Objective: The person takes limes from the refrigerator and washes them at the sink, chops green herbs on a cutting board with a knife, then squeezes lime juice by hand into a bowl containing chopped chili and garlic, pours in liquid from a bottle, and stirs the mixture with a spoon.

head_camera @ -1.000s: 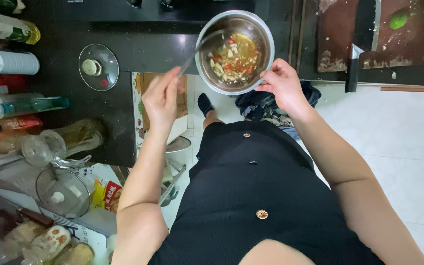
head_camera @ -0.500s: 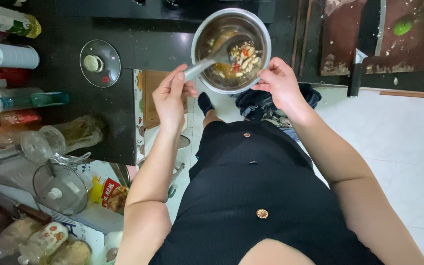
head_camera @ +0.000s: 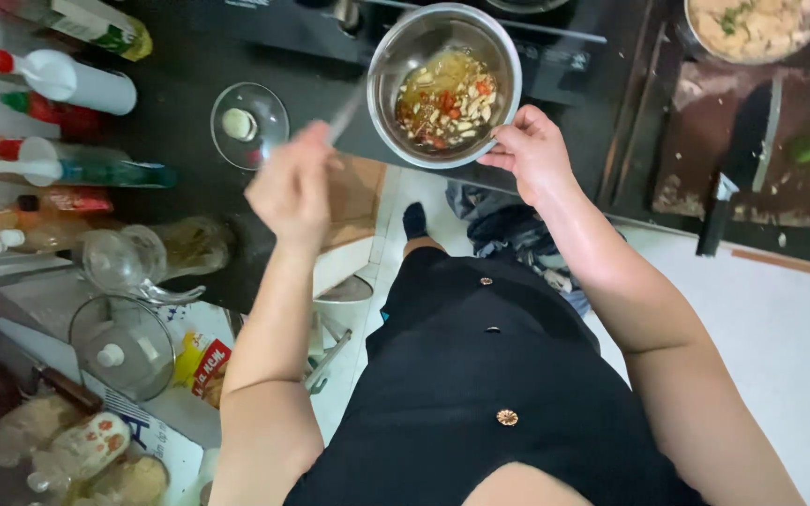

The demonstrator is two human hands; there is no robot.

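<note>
A steel bowl [head_camera: 396,56] stands on the dark counter, holding a mix of chopped garlic, red chilli and yellowish liquid. My right hand [head_camera: 532,150] grips the bowl's near rim. My left hand [head_camera: 294,187] is blurred, left of the bowl, closed on a metal spoon [head_camera: 347,112] whose tip points toward the bowl's left edge. The spoon's end is hard to make out.
A small glass lid [head_camera: 249,125] lies left of the bowl. Sauce bottles [head_camera: 67,80] line the far left. Glass jars and lids [head_camera: 124,347] sit lower left. A cutting board [head_camera: 752,159] with a knife and a lime is at right, with a pan of food above it.
My left hand has drawn the spoon out of the bowl and moved left and down. The bowl's contents have shifted. My right hand stays on the rim.
</note>
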